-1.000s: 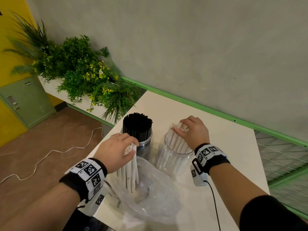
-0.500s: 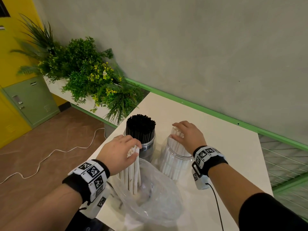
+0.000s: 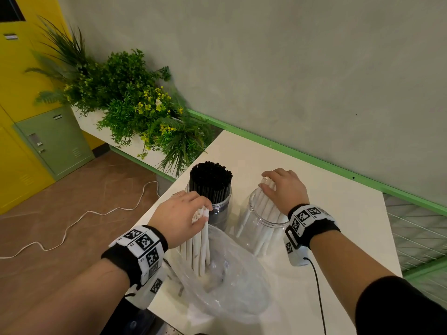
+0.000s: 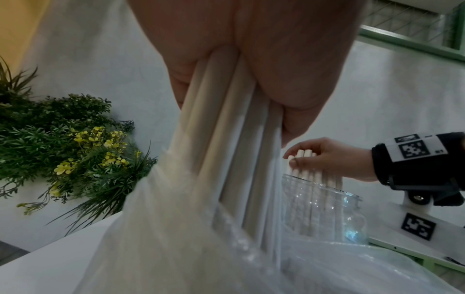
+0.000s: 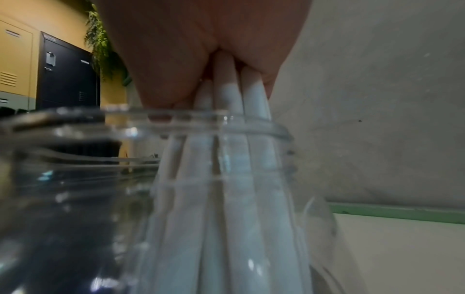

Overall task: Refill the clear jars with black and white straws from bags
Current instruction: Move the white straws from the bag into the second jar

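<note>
Two clear jars stand on the white table [image 3: 338, 213]. The left jar [image 3: 219, 213] is packed with black straws [image 3: 210, 178]. The right jar [image 3: 260, 228] [image 4: 324, 210] [image 5: 176, 199] holds white straws leaning toward its far side. My right hand [image 3: 281, 187] [image 4: 327, 159] grips the tops of a bundle of those white straws [image 3: 264, 201] [image 5: 234, 159] inside the jar mouth. My left hand [image 3: 179, 218] grips a second bundle of white straws [image 3: 200, 245] [image 4: 234, 159] whose lower ends stand in a clear plastic bag [image 3: 225, 279] [image 4: 201, 258] at the table's near edge.
A planter of green plants with yellow flowers [image 3: 135, 105] sits beyond the table's left edge. A white cable [image 3: 79, 218] lies on the brown floor. A grey wall with a green rail [image 3: 314, 160] borders the table's far side. A wire mesh [image 3: 416, 233] lies right.
My right hand has lowered its white straws slightly into the right jar. My left hand has kept its bundle upright in the bag. The head view shifted a little.
</note>
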Demonstrator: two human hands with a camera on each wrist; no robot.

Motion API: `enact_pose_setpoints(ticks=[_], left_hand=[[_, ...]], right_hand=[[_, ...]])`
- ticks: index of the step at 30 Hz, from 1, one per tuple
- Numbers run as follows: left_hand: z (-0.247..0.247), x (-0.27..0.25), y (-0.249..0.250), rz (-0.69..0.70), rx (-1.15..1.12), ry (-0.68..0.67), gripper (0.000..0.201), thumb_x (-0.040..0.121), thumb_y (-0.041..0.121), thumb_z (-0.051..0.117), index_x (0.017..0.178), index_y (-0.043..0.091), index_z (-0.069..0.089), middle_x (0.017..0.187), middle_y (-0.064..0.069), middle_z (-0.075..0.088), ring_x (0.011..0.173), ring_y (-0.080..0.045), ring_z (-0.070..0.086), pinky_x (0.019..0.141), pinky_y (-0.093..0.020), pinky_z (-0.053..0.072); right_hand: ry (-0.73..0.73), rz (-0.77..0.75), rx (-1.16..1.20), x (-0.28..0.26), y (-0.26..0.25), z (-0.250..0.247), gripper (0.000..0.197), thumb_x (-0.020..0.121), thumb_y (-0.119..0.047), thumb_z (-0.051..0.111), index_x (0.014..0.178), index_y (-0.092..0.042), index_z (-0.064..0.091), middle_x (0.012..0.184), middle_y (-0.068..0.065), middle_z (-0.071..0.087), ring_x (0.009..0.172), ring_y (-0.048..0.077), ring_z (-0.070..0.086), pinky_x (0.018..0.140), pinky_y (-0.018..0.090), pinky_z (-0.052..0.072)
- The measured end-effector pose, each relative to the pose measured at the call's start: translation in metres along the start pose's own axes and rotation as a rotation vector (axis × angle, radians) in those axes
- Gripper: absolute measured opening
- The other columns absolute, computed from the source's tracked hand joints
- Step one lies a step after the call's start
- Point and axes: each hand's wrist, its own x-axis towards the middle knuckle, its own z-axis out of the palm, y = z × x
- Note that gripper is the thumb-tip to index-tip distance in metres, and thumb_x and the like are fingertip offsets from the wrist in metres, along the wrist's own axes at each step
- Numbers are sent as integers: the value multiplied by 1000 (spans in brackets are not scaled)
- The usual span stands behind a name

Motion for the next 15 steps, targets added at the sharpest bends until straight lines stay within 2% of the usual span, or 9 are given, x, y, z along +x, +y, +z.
enact_pose_setpoints(ticks=[6, 9, 11, 13, 15], left_hand=[[0, 1, 0, -6, 7, -12, 41, 80, 52, 28, 108, 39, 55, 104, 17, 57, 93, -9, 49, 78, -21, 34], [0, 2, -1, -9, -2, -17, 39, 80, 52, 29, 108, 40, 54, 105, 17, 56, 93, -9, 48, 79, -22, 35], [1, 2, -1, -6, -4, -16, 39, 80, 52, 29, 108, 40, 54, 105, 17, 57, 94, -10, 49, 81, -23, 36], [0, 1, -1, 0, 2, -17, 40, 80, 52, 28, 108, 39, 54, 105, 17, 57, 94, -10, 50, 81, -21, 34], [0, 1, -1, 2, 5, -16, 41, 80, 52, 27, 108, 39, 55, 106, 17, 57, 93, -9, 49, 79, -20, 32]], right_hand=[[88, 12, 32, 5, -1, -6, 22, 90, -39, 62, 103, -22, 69, 97, -3, 66, 96, 23, 55, 71, 27, 38], [-103, 117, 29, 13, -3, -11, 30, 91, -49, 57, 106, -24, 65, 96, -2, 65, 97, 22, 55, 72, 29, 40], [-220, 152, 14, 18, -3, -12, 35, 90, -54, 55, 108, -26, 63, 102, -1, 64, 101, 21, 55, 77, 32, 43], [-277, 120, -25, 20, -3, -11, 39, 90, -55, 54, 114, -25, 61, 110, -1, 61, 109, 23, 51, 85, 35, 43], [-267, 98, -31, 19, -1, -10, 43, 89, -54, 55, 121, -25, 58, 116, 0, 57, 113, 24, 47, 90, 37, 43]])
